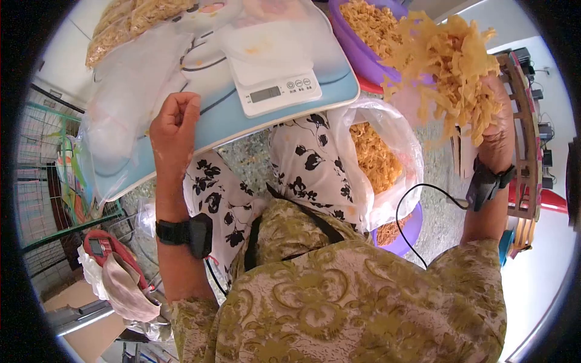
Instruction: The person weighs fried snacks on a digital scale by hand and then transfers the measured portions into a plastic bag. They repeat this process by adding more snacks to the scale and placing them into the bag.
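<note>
My right hand [497,124] is closed around a large clump of yellow-orange dried strips [454,66], raised at the upper right beside a purple basin [354,51]. The fingers are mostly behind the strips. My left hand [175,115] is curled closed over the front edge of the blue table [215,121], with nothing visible in it. A white digital scale [275,97] stands on the table, with a clear plastic bag over its top. An open plastic bag [411,160] beside my right leg holds more strips [372,157].
Bags of strips [130,24] and a clear plastic sheet or bag [121,103] lie on the table's left. A second purple basin [408,233] sits below the open bag. Wire racks [36,175] stand at left, a wooden frame [526,133] at right. A black cable hangs near my right wrist.
</note>
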Demonstrator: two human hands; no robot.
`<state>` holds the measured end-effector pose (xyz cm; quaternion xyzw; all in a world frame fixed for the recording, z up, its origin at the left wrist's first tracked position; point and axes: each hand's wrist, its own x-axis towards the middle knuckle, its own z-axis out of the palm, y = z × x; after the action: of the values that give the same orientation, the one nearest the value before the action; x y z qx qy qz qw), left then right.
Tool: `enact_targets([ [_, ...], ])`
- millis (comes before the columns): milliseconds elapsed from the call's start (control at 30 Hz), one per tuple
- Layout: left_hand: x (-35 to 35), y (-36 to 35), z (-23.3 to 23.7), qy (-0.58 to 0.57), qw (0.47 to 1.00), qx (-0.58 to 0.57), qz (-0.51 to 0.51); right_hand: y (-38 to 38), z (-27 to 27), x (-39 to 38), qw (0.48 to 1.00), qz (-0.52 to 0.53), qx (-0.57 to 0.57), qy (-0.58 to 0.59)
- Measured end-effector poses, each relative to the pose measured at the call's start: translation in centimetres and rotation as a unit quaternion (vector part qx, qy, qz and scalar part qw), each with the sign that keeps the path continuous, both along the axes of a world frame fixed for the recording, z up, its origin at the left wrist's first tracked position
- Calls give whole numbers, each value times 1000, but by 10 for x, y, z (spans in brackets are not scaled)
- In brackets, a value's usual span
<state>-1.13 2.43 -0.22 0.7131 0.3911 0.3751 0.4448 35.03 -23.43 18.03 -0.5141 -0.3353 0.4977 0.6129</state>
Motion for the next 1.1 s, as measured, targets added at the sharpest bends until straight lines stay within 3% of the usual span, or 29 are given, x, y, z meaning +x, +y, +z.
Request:
enact_targets([
  [33, 0, 0, 0, -5, 1000, 5, 5, 10, 9, -7, 996, -71, -42, -34],
  [67, 0, 0, 0, 4, 1000, 1, 5, 17, 7, -8, 996, -66, -35, -39],
  [133, -1, 0, 0, 7, 1000, 5, 11, 40, 4, -18, 974, -66, 82, -199],
  [167, -1, -1, 1, 8, 1000, -3, 6, 58, 25, -27, 996, -54, -19, -67],
  [200, -1, -1, 4, 10, 1000, -13, 1, 73, 24, -28, 996, -50, -12, -71],
  [233, -1, -3, 9, 33, 999, -24, 7, 90, 19, -23, 963, 67, 140, -220],
  [267, -1, -3, 9, 29, 999, -19, 10, 99, 15, -20, 873, 178, 284, -356],
  [300, 0, -3, 6, 16, 1000, -18, 7, 92, 17, -10, 982, -99, 44, -157],
  [333, 0, -3, 5, 3, 1000, -18, 3, 104, 17, -6, 981, -98, 49, -159],
  [400, -1, -3, 9, 17, 1000, -24, 5, 142, 17, 0, 999, 35, -4, -34],
  [533, 0, -3, 6, 15, 1000, -9, 6, 179, 6, -25, 997, 58, 28, -37],
  [600, 1, -4, 9, 3, 1000, -25, 9, 192, 4, -36, 987, 142, 16, -77],
  [900, -1, -2, 4, -1, 1000, -19, -14, 214, -52, -63, 994, 56, 77, -47],
  [1000, -1, -2, 4, -2, 1000, -23, -14, 215, -63, -69, 989, 24, 110, -95],
  [1067, 0, -3, 8, 1, 1000, -29, -12, 214, -66, -71, 971, -1, 91, -221],
  [1100, -1, -4, 9, 3, 999, -35, -12, 214, -66, -72, 971, -1, 91, -220],
])
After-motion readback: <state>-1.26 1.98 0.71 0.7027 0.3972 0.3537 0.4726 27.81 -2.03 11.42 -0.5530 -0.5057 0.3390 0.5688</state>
